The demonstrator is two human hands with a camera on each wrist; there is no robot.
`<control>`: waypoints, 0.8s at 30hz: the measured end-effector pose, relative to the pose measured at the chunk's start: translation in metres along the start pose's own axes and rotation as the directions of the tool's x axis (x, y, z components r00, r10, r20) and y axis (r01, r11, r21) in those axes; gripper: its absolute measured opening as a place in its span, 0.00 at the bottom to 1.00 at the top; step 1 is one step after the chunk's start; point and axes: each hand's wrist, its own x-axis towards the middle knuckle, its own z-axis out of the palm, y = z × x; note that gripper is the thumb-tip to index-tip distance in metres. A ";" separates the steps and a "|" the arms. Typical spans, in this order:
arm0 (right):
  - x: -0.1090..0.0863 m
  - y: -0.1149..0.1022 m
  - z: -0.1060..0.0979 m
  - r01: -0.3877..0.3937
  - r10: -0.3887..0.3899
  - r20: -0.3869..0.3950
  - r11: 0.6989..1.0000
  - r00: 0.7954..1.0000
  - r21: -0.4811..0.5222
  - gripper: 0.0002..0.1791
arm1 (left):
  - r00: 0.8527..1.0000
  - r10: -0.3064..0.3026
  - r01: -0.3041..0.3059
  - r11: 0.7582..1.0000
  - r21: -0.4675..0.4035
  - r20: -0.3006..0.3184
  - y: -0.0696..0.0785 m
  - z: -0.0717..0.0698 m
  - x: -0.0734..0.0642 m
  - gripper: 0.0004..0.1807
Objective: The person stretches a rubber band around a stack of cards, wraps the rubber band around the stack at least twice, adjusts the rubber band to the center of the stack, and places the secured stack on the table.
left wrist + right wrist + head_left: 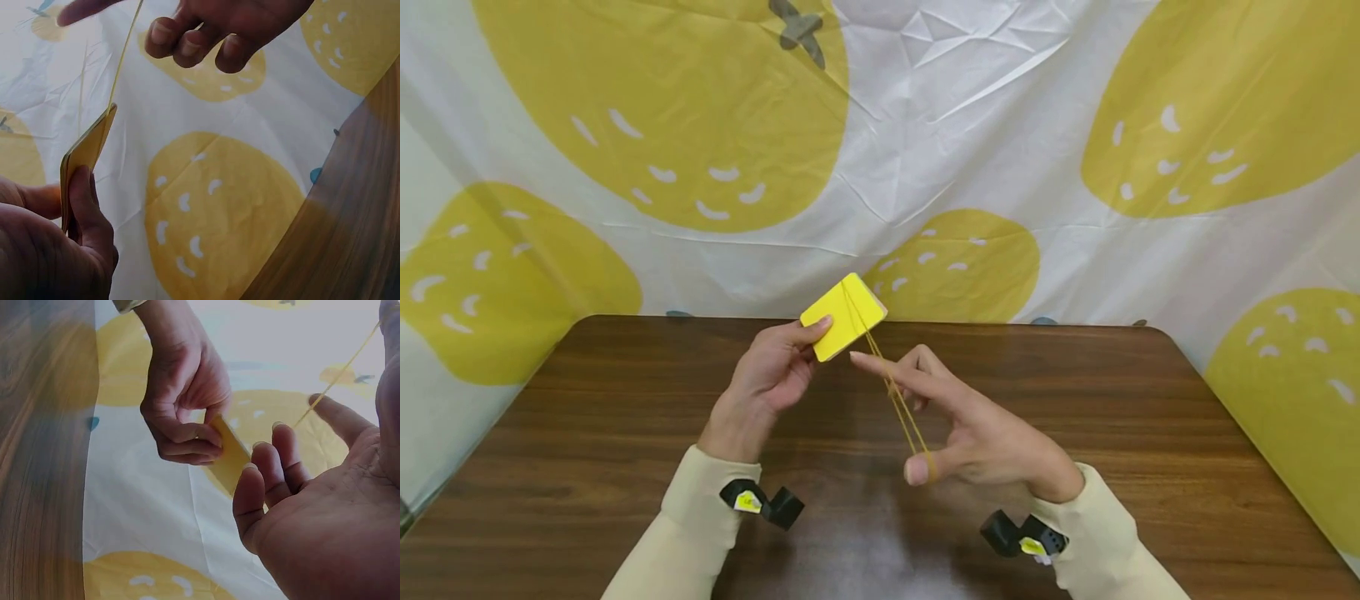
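Note:
My left hand (767,375) pinches a thin yellow stack with rounded corners (831,312), like a small deck of cards, its thumb lying on the upper face. A yellow-brown rubber band (891,387) crosses that face and stretches down to my right hand (977,417), looped round the thumb. The right index finger reaches straight toward the stack, overlapping the strands in the head view. In the right wrist view the other right fingers (270,469) are loosely bent beside the stack. The left wrist view shows the stack edge-on (87,147), with the band pulled taut from its top corner.
Below the hands lies a dark brown wooden table (587,400). A white cloth (955,150) with large yellow fruit prints hangs behind it and at the sides. Both wrists wear small black cameras (782,507) over cream sleeves.

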 end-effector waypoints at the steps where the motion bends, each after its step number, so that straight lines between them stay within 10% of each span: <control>1: 0.000 0.001 0.000 0.011 -0.011 -0.003 1.000 1.000 0.019 0.56 | 1.000 0.003 -0.003 1.000 -0.014 -0.013 0.000 0.001 0.000 0.09; 12: 0.005 0.013 0.010 0.177 -0.170 -0.075 0.978 0.983 0.107 0.56 | 0.954 0.248 -0.279 0.939 -0.202 -0.168 0.001 0.024 -0.011 0.21; 17: 0.008 0.016 0.012 0.214 -0.202 -0.106 0.969 0.974 0.120 0.55 | 0.903 0.397 -0.426 0.875 -0.228 -0.163 -0.002 0.031 -0.019 0.21; 24: 0.008 0.020 0.008 0.165 -0.128 -0.143 0.943 0.982 0.289 0.58 | 0.791 0.607 -0.565 0.772 -0.291 0.075 -0.006 0.032 -0.026 0.18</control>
